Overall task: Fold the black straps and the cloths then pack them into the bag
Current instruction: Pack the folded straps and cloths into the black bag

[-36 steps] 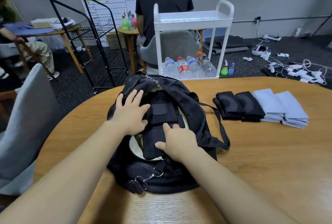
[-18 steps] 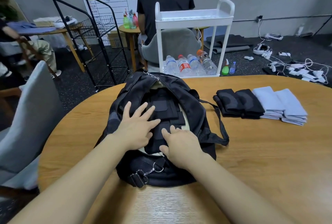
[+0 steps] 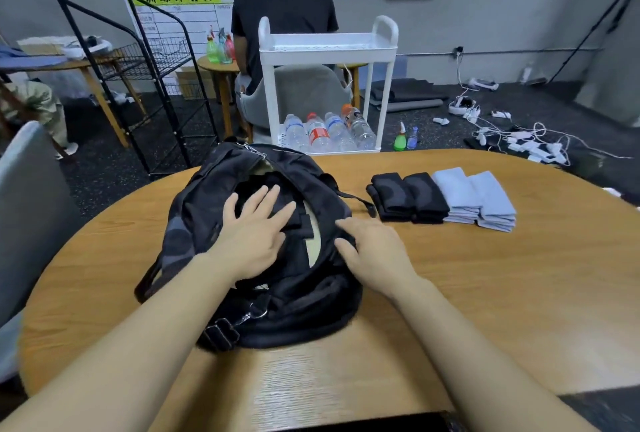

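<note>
A black bag (image 3: 194,223) lies open on the wooden table (image 3: 485,293), its pale lining showing. Folded black straps (image 3: 298,220) lie inside its opening. My left hand (image 3: 252,234) rests flat on those straps with fingers spread. My right hand (image 3: 372,248) lies on the bag's right rim, fingers straight. To the right on the table sit two folded black straps (image 3: 408,197) and two stacks of folded light blue cloths (image 3: 474,197), side by side and away from both hands.
A white cart (image 3: 329,47) with water bottles stands behind the table's far edge. A person in black sits beyond it. A black wire rack (image 3: 138,78) is at the back left, a grey chair (image 3: 31,209) at the left. Cables litter the floor at the right.
My right hand has slid from the straps in the bag out to the bag's right rim. My left hand has shifted slightly onto the middle of the straps.
</note>
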`<state>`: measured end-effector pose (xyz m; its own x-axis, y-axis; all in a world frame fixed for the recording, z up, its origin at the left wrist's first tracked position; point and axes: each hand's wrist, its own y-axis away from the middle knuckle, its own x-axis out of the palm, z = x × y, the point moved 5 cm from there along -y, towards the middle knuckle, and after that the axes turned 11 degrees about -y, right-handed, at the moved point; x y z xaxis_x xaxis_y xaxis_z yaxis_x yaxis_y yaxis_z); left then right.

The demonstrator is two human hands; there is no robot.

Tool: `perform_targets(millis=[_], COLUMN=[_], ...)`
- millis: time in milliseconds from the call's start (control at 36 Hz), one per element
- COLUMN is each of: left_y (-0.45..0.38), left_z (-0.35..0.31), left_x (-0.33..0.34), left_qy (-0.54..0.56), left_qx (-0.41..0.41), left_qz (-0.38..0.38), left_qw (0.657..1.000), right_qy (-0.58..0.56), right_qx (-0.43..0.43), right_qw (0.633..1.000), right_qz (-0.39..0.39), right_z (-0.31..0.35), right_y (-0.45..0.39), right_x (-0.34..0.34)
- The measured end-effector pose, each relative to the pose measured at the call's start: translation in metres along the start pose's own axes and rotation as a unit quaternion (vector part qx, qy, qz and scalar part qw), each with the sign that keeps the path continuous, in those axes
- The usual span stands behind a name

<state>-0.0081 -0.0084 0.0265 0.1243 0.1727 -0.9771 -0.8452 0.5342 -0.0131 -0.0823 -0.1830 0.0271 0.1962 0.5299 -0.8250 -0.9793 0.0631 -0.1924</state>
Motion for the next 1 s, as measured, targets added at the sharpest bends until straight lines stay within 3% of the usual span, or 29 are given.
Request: perform_targets(millis=[139,528,694,861,1000], left_y=[-0.026,-0.129,-0.183,-0.234,-0.257], left_z=[-0.054,-0.154,-0.160,-0.170,-0.181], left_x=[-0.010,-0.030,-0.016,-0.001,0.018], left_qy=[0.028,0.074,0.105,0.115,0.118], left_qx=[0.039,0.118,0.109,0.112,0.137], left_qz=[-0.014,0.003,0.031,0.058,0.125], left_qw=[0.999,0.990,0.988,0.985,0.975], right_qy=[0.020,0.031,0.052,0.041,0.064], right_qx=[0.072,0.169,0.253,0.197,0.245], right_qw=[0.994,0.975,0.956,0.970,0.962], right_qz=[-0.084,-0.140,-0.141,-0.137,-0.105], right_z=[-0.056,-0.153,-0.175,-0.173,-0.181], right_y=[0.013,-0.002,-0.032,-0.064,-0.075], right_x=[-0.035,-0.062,-0.053,-0.032,-0.013])
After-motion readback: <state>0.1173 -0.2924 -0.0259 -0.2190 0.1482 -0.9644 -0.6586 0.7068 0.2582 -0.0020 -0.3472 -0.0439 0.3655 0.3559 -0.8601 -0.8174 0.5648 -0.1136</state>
